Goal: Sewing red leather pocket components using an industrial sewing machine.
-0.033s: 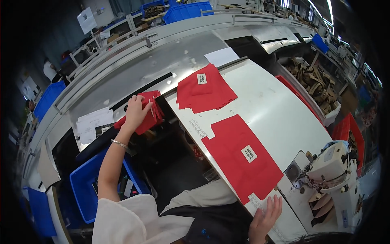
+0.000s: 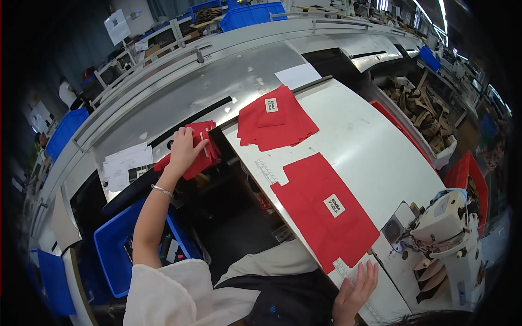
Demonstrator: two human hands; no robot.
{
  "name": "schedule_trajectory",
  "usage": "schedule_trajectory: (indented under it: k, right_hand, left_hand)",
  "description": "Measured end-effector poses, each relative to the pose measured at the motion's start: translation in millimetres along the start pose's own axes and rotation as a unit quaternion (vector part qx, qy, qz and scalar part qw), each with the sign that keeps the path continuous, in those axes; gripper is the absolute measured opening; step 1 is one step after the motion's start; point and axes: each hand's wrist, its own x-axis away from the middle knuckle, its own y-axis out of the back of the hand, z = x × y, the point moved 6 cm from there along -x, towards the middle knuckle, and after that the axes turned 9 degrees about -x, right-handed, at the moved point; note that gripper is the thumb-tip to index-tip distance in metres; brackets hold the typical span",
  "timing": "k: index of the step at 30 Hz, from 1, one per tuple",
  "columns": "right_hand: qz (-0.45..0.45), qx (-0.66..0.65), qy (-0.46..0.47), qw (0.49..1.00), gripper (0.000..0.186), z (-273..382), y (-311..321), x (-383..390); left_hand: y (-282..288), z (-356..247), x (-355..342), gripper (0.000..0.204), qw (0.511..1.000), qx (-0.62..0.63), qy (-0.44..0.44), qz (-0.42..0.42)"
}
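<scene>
My left hand [image 2: 185,151] reaches out to a stack of red fabric pieces [image 2: 202,165] at the left, beyond the table's edge. Its fingers curl over the top of the stack, with the thumb lying across the pieces; the fingertips are partly hidden. On the white table a red fabric panel [image 2: 315,217] lies flat, notched at its corners and bearing a pale label [image 2: 334,206]. My right hand [image 2: 356,290] rests beside the panel's near end, fingers stretched out and holding nothing, close to a ruler strip [image 2: 343,270]. Farther back sits a second pile of red panels [image 2: 283,129], also labelled.
A sewing machine [image 2: 443,223] stands at the right end of the white table [image 2: 375,157]. Left of my lap is a blue bin [image 2: 111,261]. Papers [image 2: 122,165] lie on the metal bench [image 2: 190,92]. A white container [image 2: 448,149] holds brown strips at the far right.
The left thumb and fingers have shifted very slightly on the stack. My right hand and the red panels stay where they were.
</scene>
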Motion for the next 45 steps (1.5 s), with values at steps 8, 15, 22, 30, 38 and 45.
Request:
schedule_trajectory:
  k: [8, 15, 22, 30, 38, 45]
  right_hand:
    - [0.011, 0.061, 0.020, 0.998, 0.048, -1.1, -1.7, 5.3]
    - [0.019, 0.028, -0.023, 0.999, 0.042, 2.2, 4.9, 8.2]
    - [0.052, -0.150, -0.017, 0.987, 0.050, 28.2, 13.1, -28.3]
    - [0.066, -0.049, 0.069, 0.994, 0.053, 91.9, 11.4, -40.7]
    - [0.081, -0.121, 0.028, 0.989, 0.022, 69.1, 53.4, -36.8]
    - [0.051, -0.218, -0.122, 0.967, 0.005, -3.4, 35.6, -90.9]
  left_hand:
    - [-15.1, -26.7, -15.0, 0.021, 0.989, -0.124, 0.024, 0.076]
    - [36.0, -4.6, -75.0, 0.016, 0.961, -0.204, -0.094, 0.162]
    - [116.8, -155.2, -4.3, 0.028, 0.756, 0.406, -0.236, 0.456]
    - [143.0, -293.1, 126.6, 0.020, 0.701, 0.431, -0.512, 0.246]
    - [119.9, -284.5, 107.1, 0.015, 0.725, 0.335, -0.579, 0.164]
    - [62.7, -273.0, -13.6, 0.011, 0.737, 0.431, -0.354, 0.381]
